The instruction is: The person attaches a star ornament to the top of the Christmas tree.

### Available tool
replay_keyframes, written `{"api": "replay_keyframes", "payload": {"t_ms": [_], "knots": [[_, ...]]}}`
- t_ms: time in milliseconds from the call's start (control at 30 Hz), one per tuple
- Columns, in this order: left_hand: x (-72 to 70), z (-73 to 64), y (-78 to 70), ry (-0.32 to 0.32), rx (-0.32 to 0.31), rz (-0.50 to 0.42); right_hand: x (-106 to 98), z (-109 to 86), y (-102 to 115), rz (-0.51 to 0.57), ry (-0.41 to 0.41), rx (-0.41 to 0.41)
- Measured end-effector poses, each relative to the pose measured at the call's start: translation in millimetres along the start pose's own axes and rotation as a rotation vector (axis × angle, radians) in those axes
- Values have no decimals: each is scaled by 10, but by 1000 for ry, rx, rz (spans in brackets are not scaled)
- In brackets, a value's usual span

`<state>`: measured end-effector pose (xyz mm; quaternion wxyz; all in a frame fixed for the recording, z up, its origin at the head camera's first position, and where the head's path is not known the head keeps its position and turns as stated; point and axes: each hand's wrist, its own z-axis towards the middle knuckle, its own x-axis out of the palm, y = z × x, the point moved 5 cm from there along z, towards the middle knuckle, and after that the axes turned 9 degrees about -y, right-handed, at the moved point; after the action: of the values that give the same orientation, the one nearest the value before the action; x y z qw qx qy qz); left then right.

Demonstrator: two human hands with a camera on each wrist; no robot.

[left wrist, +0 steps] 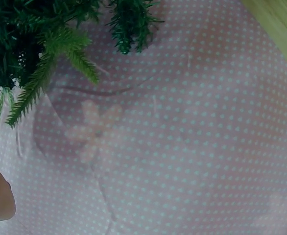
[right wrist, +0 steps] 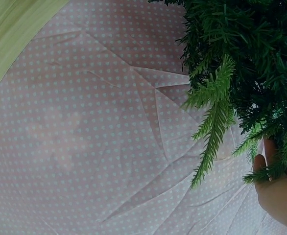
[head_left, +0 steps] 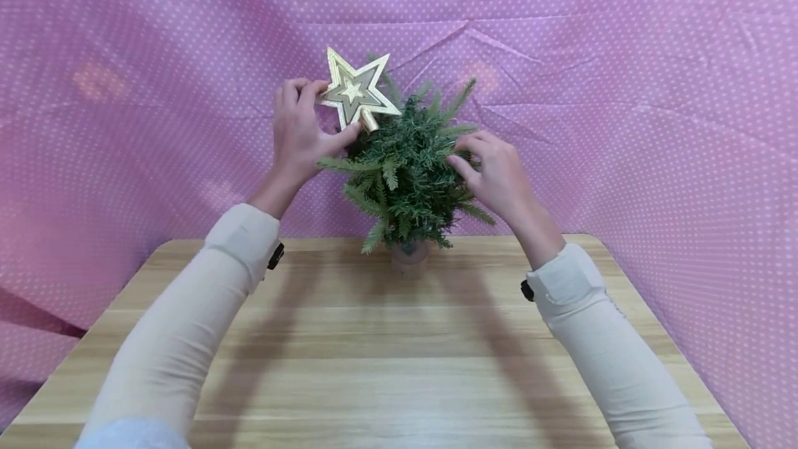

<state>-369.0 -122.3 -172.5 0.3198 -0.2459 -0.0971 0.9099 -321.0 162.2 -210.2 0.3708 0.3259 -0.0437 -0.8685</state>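
Note:
A gold star tree topper (head_left: 352, 91) with a short tubular base is held up at the tree's upper left. My left hand (head_left: 302, 129) grips it, fingers on its left point and thumb near the base. Only a bit of that hand shows in the left wrist view, and the star is out of sight there. The small artificial Christmas tree (head_left: 411, 179) stands upright at the far side of the table. At its right side, my right hand (head_left: 499, 170) pinches a branch between thumb and fingers. In the right wrist view, green sprigs (right wrist: 268, 174) partly cover those fingers.
The tree's pale, see-through base (head_left: 409, 260) rests near the back edge of the wooden table (head_left: 399, 366). Pink dotted cloth (head_left: 623, 54) hangs behind and along both sides. A small black device (head_left: 527, 290) sits at the right wrist.

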Motion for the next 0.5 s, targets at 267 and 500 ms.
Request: {"api": "replay_keyframes", "payload": {"t_ms": [267,500], "knots": [[13,112,-164,18,12,48,-19,-14,-8,14,2,-6],[53,173,-228,28,-31,70,-41,-30,-14,15,13,-7]]}}
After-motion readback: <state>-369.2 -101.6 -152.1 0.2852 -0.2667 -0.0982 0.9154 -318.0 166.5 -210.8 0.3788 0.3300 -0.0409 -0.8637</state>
